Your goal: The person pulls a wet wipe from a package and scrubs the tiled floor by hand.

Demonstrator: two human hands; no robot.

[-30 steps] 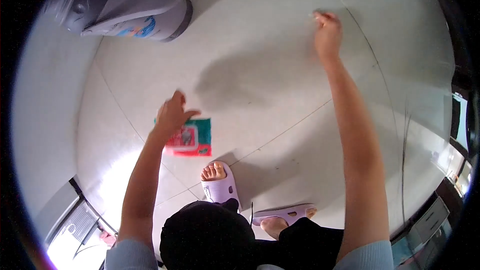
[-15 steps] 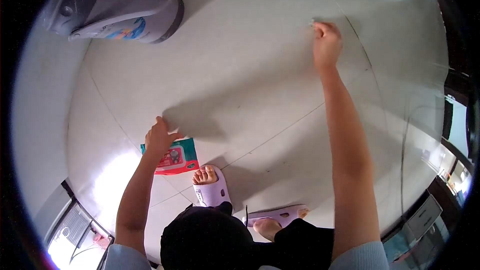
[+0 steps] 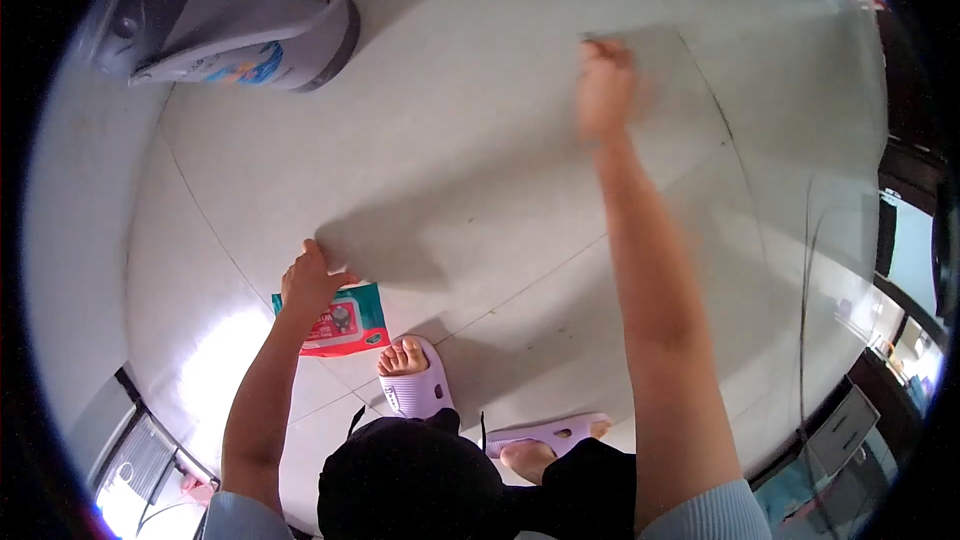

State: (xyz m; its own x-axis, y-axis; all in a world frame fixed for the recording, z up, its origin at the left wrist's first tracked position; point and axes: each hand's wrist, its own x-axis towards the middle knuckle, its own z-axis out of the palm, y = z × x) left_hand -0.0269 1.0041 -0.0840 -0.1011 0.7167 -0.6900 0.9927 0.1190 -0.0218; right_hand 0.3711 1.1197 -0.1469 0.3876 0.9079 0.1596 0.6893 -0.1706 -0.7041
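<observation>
A green and red packet with a pale-framed label lies on the tiled floor, left of the purple slippers. My left hand is over its upper edge, thumb pointing right and fingers bent; whether it grips the packet cannot be made out. Well to the upper right, my right hand is closed and blurred above the floor. Something small and dark shows at its fingertips, too small to name.
A grey bin-like container with a blue picture stands at the upper left. Purple slippers are on my feet. A thin dark cable runs at the right, near a grey drawer unit.
My left hand and the packet have shifted down and left in view. My right hand has moved left since half a second ago, still closed.
</observation>
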